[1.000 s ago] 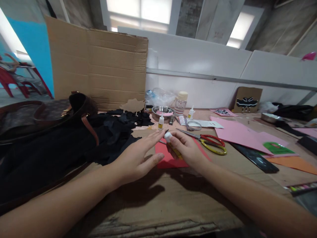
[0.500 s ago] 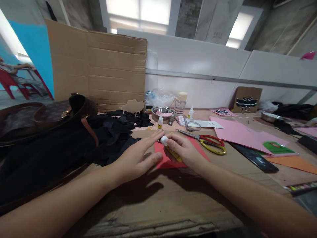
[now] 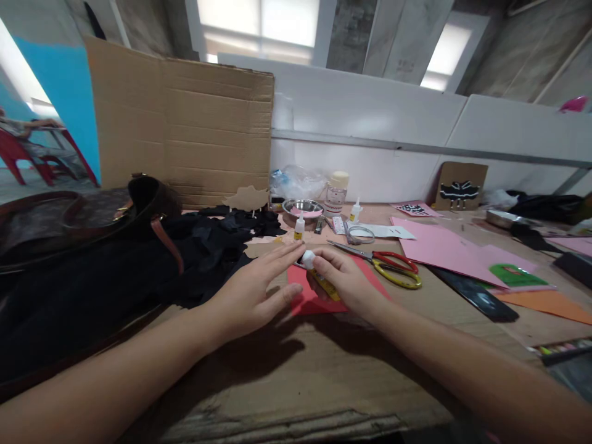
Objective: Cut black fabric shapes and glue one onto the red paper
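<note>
My right hand [image 3: 345,277] is wrapped round a glue bottle [image 3: 308,259] with a white cap and yellow label. The bottle is tilted, its cap pointing toward my left hand [image 3: 256,290]. Fingers stretched and thumb apart, my left hand is open, its fingertips close to the cap; whether they touch it I cannot tell. Beneath both hands lies a sheet of red paper [image 3: 308,302], partly covered by them. A small dark-and-pale edge shows beside the cap, too hidden to name. Scissors [image 3: 395,266] with red and yellow handles rest to the right.
Small white-topped bottles [image 3: 299,229] stand beyond my hands, near a metal bowl [image 3: 289,209] and a jar [image 3: 337,192]. Black cloth [image 3: 203,271] and a brown bag [image 3: 150,197] lie left. Pink paper [image 3: 444,250] and a dark phone-like slab [image 3: 481,296] lie right. Cardboard [image 3: 213,129] stands behind.
Hardly anything differs. My left fingers have shifted very slightly, and the bottle stays in my right hand.
</note>
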The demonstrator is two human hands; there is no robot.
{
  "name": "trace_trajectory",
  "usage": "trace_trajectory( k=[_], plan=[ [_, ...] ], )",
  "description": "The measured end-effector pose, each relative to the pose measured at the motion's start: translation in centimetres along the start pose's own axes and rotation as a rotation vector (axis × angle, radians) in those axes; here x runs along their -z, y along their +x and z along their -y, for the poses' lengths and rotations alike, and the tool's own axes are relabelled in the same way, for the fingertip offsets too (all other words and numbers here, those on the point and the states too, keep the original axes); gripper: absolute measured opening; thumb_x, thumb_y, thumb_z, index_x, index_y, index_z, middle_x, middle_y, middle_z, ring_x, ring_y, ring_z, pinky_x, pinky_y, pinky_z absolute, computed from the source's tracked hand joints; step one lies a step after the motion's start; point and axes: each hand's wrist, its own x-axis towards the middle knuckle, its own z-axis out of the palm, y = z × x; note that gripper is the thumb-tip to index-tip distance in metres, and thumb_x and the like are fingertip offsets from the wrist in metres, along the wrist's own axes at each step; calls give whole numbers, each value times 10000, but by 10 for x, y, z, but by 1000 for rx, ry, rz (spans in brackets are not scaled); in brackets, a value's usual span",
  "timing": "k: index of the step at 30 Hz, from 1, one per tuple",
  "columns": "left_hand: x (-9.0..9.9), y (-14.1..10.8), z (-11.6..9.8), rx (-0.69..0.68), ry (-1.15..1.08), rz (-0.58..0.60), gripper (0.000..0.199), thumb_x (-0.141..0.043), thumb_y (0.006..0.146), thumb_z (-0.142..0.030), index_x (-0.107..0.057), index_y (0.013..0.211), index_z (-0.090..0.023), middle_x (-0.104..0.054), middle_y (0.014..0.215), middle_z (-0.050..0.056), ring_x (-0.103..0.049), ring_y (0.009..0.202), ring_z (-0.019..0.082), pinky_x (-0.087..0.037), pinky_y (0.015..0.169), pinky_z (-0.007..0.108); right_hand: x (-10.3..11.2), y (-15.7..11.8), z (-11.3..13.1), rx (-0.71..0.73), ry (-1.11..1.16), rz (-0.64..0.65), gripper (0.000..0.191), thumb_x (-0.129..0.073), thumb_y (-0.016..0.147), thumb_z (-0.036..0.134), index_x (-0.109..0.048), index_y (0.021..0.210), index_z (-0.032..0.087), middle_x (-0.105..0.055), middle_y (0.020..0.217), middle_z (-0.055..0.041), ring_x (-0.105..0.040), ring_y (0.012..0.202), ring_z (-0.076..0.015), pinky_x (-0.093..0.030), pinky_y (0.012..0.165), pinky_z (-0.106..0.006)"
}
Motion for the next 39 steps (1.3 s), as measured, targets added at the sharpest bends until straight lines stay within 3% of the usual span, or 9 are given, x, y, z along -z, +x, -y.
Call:
trace_trajectory(
  k=[8, 20, 25, 30, 35, 39],
  plan=[
    [-3, -1, 2, -40, 116, -26, 600, -499, 1006, -382, -380, 1543, -142, -389, 1616, 114, -314, 1515, 245, -255, 1265, 442, 1, 0, 0, -27, 18, -3, 450, -686, 832, 619, -596, 943, 192, -540, 572, 69, -489, 409, -100, -362, 397, -229],
    [-7, -2, 3, -13, 85, 18, 635, -494, 1003, -433, -367, 1547, -130, -355, 1629, 132, -304, 1520, 247, -275, 1251, 457, -2, -6, -2, 1, -77, 54, 414, -626, 906, 595, -586, 915, 183, -526, 568, 72, -471, 447, -87, -353, 431, -218],
    [-9, -2, 0, 53, -43, 23, 688, -513, 987, -460, -353, 1550, -98, -350, 1623, 165, -348, 1499, 276, -291, 1240, 471, 0, -6, 0, 48, -109, 48, 383, -621, 923, 566, -592, 926, 184, -528, 590, 68, -477, 466, -91, -370, 453, -231],
    [-7, 1, -4, 191, -226, -24, 676, -526, 981, -492, -368, 1553, -170, -395, 1611, 108, -379, 1483, 274, -297, 1236, 470, 1, -7, 0, 40, -131, 37, 369, -601, 937, 561, -595, 942, 192, -514, 600, 70, -448, 457, -85, -349, 443, -229],
    [-6, 1, -4, 81, -212, -61, 569, -559, 973, -422, -508, 1466, -142, -502, 1541, 122, -437, 1447, 254, -311, 1232, 415, 1, -7, 4, 78, -171, 19, 358, -601, 939, 551, -600, 928, 194, -516, 584, 66, -447, 464, -93, -359, 452, -232],
    [-8, 0, -4, 83, -249, -73, 574, -571, 968, -437, -520, 1458, -145, -521, 1524, 130, -475, 1418, 255, -343, 1217, 420, 0, -8, 7, 78, -182, 6, 370, -610, 928, 558, -605, 931, 188, -505, 589, 65, -442, 479, -95, -359, 454, -230]
  ],
)
